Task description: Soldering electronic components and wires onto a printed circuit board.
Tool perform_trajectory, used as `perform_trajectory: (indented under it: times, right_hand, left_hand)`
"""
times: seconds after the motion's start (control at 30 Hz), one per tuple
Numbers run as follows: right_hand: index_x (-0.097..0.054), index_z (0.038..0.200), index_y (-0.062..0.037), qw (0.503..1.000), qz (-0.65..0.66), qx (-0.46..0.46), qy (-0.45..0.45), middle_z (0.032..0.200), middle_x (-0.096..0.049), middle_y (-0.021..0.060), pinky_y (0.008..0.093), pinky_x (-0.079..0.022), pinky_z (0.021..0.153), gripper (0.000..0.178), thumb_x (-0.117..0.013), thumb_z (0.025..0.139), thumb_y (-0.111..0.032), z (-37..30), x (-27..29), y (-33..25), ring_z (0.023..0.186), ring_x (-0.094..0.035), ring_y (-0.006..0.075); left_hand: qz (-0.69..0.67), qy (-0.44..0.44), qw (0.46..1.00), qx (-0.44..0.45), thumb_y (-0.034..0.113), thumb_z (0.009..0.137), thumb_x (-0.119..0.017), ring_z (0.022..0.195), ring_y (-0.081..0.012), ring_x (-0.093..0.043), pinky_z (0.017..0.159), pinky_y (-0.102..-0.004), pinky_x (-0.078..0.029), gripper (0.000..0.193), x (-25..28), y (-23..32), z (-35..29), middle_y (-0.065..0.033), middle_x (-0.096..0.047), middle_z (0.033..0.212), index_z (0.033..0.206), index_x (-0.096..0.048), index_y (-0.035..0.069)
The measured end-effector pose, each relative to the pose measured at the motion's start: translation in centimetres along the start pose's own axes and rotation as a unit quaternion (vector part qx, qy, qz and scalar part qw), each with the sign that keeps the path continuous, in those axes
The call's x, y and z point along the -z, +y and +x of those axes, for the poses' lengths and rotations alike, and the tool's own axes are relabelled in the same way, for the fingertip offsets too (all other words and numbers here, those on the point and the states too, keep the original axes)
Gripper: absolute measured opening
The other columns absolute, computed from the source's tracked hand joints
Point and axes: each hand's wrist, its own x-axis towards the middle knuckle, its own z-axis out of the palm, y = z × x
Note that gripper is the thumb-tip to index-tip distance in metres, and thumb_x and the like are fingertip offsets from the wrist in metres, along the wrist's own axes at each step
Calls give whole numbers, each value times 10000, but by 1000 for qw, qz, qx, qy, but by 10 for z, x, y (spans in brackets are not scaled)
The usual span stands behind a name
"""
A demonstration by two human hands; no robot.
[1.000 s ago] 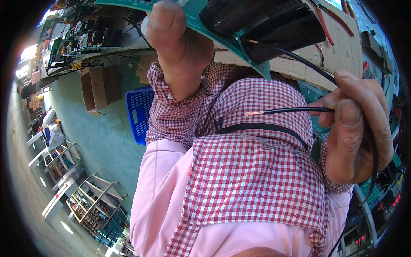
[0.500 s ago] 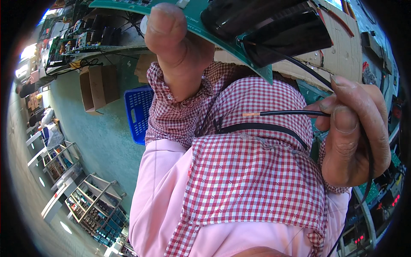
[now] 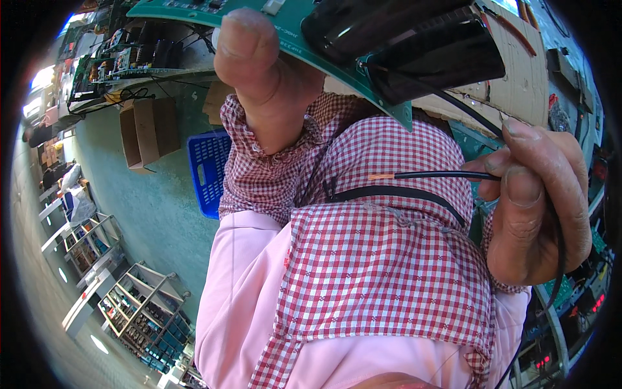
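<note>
At the top, my left hand (image 3: 269, 81) grips a green circuit board (image 3: 293, 45) by its near edge, thumb uppermost. The board is tilted and carries large black cylindrical capacitors (image 3: 437, 58); its far side is cut off by the picture's edge. My right hand (image 3: 541, 201), at the right, pinches black wire between thumb and fingers. One black wire (image 3: 440, 174) points left from the fingers, its bare copper end (image 3: 381, 176) free in front of my checked apron. Another stretch of black wire (image 3: 470, 110) runs from beside the capacitors up to the same fingers.
A blue plastic basket (image 3: 208, 178) and an open cardboard box (image 3: 150, 133) stand on the green floor at the left. More circuit boards (image 3: 139, 61) lie on the bench at upper left. Cardboard (image 3: 518, 71) covers the bench behind the capacitors. Metal racks (image 3: 139, 311) stand lower left.
The circuit board and my left thumb have shifted slightly left and down. The bare wire end has dipped a little; my right hand keeps its grip.
</note>
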Motion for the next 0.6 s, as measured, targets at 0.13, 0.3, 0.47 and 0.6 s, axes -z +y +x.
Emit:
perform_trajectory:
  times: [0.13, 0.3, 0.47, 0.6]
  right_hand:
    - [-649, 1170, 2, 1000, -4, -6, -3, 933, -656, 135, 164, -516, 566, 245, -577, 985, -142, 0, -1, -3, 620, -622, 79]
    - [-654, 1165, -9, 998, 20, -60, -24, 924, -648, 124, 150, -501, 551, 244, -567, 993, -159, 2, 6, -8, 613, -622, 75]
    - [-659, 1157, -15, 997, 24, -65, -40, 898, -645, 116, 149, -499, 545, 230, -556, 996, -144, 3, 11, -7, 588, -607, 73]
    - [-661, 1154, -13, 996, 47, -59, -55, 855, -642, 109, 158, -501, 542, 233, -555, 995, -147, 4, 13, -3, 575, -598, 73]
  left_hand:
    - [106, -45, 992, 46, 613, 989, -401, 1170, -232, -481, 1036, -350, -405, 737, -12, 8, -10, -170, -493, 1354, 1406, -353, 8]
    - [166, -231, 958, -44, 578, 930, -531, 1144, -231, -544, 1002, -357, -429, 710, 7, 1, 0, -135, -559, 1290, 1357, -437, 18]
    - [358, -352, 804, -319, 428, 834, -741, 1023, -190, -627, 890, -340, -464, 556, 45, -43, 14, -48, -688, 1107, 1208, -608, 40]
    - [383, -370, 766, -361, 451, 844, -717, 1049, -199, -618, 912, -350, -461, 583, 63, -50, 15, -60, -669, 1141, 1235, -583, 40]
